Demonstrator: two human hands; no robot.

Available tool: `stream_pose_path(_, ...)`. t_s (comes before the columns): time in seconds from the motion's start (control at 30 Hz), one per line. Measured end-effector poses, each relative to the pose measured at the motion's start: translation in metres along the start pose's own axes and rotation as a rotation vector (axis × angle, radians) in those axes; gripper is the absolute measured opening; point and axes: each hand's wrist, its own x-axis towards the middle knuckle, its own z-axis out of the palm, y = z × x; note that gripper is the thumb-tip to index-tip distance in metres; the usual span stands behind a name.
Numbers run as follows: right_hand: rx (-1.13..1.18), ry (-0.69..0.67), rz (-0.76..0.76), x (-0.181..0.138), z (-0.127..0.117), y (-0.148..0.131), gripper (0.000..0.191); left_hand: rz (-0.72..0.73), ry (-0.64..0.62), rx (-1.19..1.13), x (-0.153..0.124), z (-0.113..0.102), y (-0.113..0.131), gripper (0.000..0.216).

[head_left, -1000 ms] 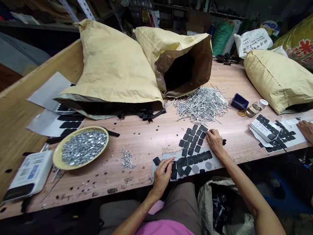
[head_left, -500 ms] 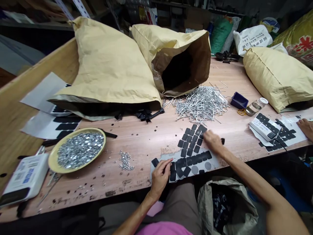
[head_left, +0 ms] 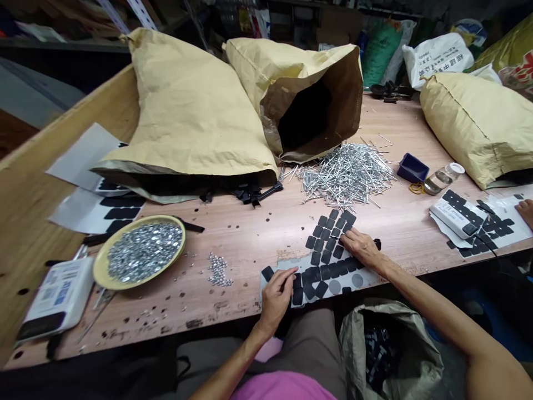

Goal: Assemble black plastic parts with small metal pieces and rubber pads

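My left hand rests at the left part of a pale grey backing sheet. Its thumb and fingers are drawn together; anything between them is too small to make out. My right hand reaches over the right end of the sheet, fingers pinched beside a block of black rounded pads. A thin pale sliver shows at its fingertips, but I cannot tell what it is. More black pads lie in a row on the sheet, with grey round spots below them.
A yellow bowl of small metal pieces stands left, near a loose cluster of metal bits. Behind lie a heap of metal pins and large paper sacks. Another person's hand shows at the right edge.
My right hand has moved down and slightly left across the black pads, and a thin pale sliver now shows at its fingertips. My left hand stays at the sheet. The view has shifted slightly.
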Motion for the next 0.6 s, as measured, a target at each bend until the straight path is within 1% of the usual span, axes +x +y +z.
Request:
stream_pose_path(0.1, 0.021, 0.080, 0.169, 0.001, -0.004, 0.015, 0.035, -0.005, -0.010, -0.001, 0.000, 0.000, 0.000, 0.026)
stream_pose_path(0.13, 0.029, 0.090, 0.201, 0.000, -0.005, 0.017, 0.036, -0.008, -0.008, -0.002, 0.000, 0.000, 0.000, 0.026)
stream_pose_path(0.17, 0.035, 0.081, 0.193, -0.002, -0.005, 0.017, 0.036, -0.008, -0.005, -0.005, 0.000, 0.000, 0.001, 0.026)
stream_pose_path(0.27, 0.012, -0.010, 0.053, -0.008, -0.002, 0.005, 0.029, 0.006, 0.009, -0.009, 0.000, 0.001, 0.001, 0.026)
stream_pose_path(0.3, -0.007, -0.038, 0.032, -0.008, -0.002, -0.001, 0.027, 0.014, 0.011, -0.005, 0.000, 0.001, 0.001, 0.025)
stream_pose_path(0.33, -0.028, -0.060, 0.040, -0.009, -0.003, -0.006, 0.026, 0.022, 0.009, 0.003, 0.001, 0.001, 0.000, 0.025)
stream_pose_path(0.43, -0.043, -0.083, 0.165, -0.013, -0.016, -0.020, 0.023, 0.041, -0.015, 0.026, 0.002, 0.000, -0.001, 0.026)
stream_pose_path(0.5, 0.010, -0.067, 0.263, -0.028, -0.031, -0.030, 0.021, 0.052, -0.031, 0.042, 0.001, -0.003, -0.001, 0.026)
stream_pose_path(0.6, 0.153, -0.037, 0.407, -0.075, -0.059, -0.051, 0.021, 0.040, -0.021, 0.053, -0.002, -0.007, -0.002, 0.026)
